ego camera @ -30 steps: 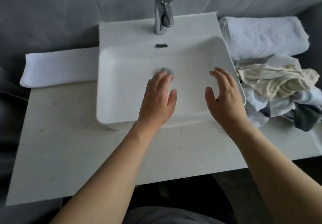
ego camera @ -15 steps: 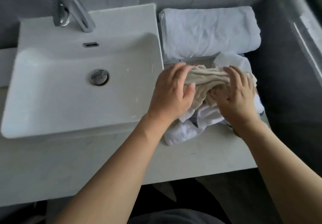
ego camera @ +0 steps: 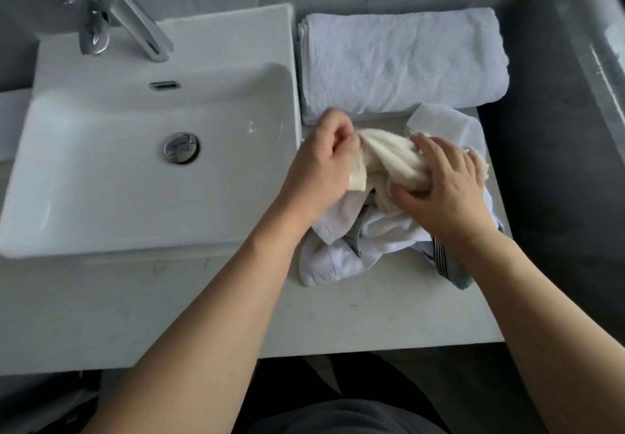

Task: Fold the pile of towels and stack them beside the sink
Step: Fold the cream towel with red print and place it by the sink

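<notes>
Both your hands have closed on the cream towel. Your left hand pinches one end; your right hand grips the other. No readable writing.

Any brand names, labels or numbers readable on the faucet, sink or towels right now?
None readable.
Faucet: no marking shows, and it is blurred.
Sink: plain white, no text.
Folded white towel and cream towel: no tag or print in view.
Striped towel edge: stripes only, no lettering.
</notes>
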Motion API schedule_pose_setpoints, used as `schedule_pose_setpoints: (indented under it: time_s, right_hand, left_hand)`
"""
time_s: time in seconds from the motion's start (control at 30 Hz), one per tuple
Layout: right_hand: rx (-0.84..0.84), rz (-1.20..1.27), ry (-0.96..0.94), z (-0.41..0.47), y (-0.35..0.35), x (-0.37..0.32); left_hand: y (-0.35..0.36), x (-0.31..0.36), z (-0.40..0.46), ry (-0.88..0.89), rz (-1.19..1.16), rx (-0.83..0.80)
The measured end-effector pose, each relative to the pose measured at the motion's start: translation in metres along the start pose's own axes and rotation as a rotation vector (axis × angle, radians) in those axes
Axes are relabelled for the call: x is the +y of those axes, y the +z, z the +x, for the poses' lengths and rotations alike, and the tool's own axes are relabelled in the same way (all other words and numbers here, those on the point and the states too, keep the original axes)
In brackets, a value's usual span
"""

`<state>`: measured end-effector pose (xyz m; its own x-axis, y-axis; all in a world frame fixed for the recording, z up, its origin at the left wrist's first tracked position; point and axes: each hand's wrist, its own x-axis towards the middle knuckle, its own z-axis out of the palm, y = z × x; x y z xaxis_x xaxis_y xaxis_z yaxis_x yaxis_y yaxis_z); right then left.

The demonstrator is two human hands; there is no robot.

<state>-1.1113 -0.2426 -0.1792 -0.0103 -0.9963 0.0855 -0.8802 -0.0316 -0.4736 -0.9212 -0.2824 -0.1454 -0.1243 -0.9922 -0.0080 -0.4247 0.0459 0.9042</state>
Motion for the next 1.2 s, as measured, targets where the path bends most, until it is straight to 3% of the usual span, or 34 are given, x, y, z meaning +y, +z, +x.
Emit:
schedule_pose_setpoints:
  time_s: [0.1,0.17,0.23,0.3,0.4,0.47,0.57,0.63,0.7,0.77,0.83,0.93,1.07,1.2]
  right_hand:
    - [0.052,0.041,0.034,0.007,0.000,-0.001]
    - [0.105,0.020,0.065,0.015,-0.005,0.000]
    - [0.094,0.035,0.129,0.022,-0.014,0.001]
    - [0.083,0.138,0.171,0.028,-0.021,0.000]
    - [0.155,0.314,0.260,0.037,-0.030,-0.012]
    - [0.187,0.336,0.208,0.042,-0.035,-0.026]
    - [0.243,0.470,0.082,0.048,-0.042,-0.051]
    - [0.283,0.552,0.036,0.050,-0.045,-0.062]
    - [0.230,0.489,-0.026,0.047,-0.040,-0.069]
    - [0.100,0.348,-0.072,0.043,-0.025,-0.070]
    - [-0.001,0.229,-0.066,0.039,-0.005,-0.072]
    - [-0.023,0.176,0.000,0.037,0.014,-0.086]
    - [0.131,0.509,0.142,0.041,0.012,-0.135]
    - [0.212,0.518,-0.022,0.036,0.015,-0.210]
  left_hand:
    - [-0.011,0.022,-0.003,-0.356,-0.808,0.032]
    - [-0.022,0.027,-0.007,-0.509,-1.071,-0.066]
    - [-0.034,0.026,-0.012,-0.565,-1.166,-0.211]
    - [-0.046,0.026,-0.014,-0.549,-1.051,-0.314]
    - [-0.056,0.025,-0.020,-0.468,-0.385,-0.427]
    - [-0.052,0.023,-0.027,-0.462,-0.105,-0.523]
    - [-0.043,0.019,-0.036,-0.427,-0.065,-0.301]
    - [-0.046,0.021,-0.038,-0.398,-0.363,-0.038]
    - [-0.061,0.024,-0.039,-0.379,-0.781,0.127]
    - [-0.081,0.028,-0.043,-0.306,-1.058,0.158]
    - [-0.099,0.034,-0.050,-0.228,-1.193,0.128]
    - [-0.124,0.034,-0.063,-0.120,-1.352,0.133]
    - [-0.160,0.016,-0.079,-0.211,-1.216,0.300]
    - [-0.198,-0.010,-0.096,-0.382,-0.627,0.524]
